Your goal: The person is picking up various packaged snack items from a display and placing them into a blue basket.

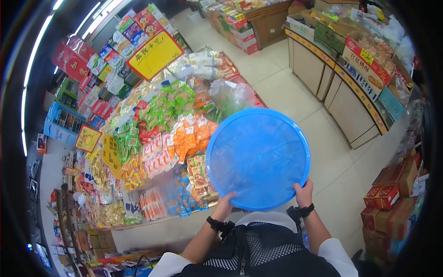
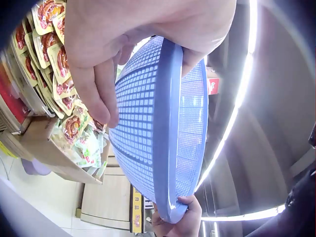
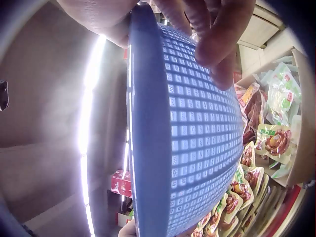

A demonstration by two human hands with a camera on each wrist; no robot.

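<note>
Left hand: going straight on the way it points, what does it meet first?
The left hand grips the round blue plastic mesh basket. Beyond that, probably the red-printed snack packets at the near edge of the wooden display; depth is unclear.

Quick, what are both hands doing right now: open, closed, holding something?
Left hand: closed, fingers gripping the rim of the blue mesh basket.
Right hand: closed, gripping the same basket's rim.

A black mesh vest with a central zip is worn over a white short-sleeved shirt. A black strap carrying a small mount is noted at the wrist behind the left hand; a second black strap is recorded behind the right hand.
</note>
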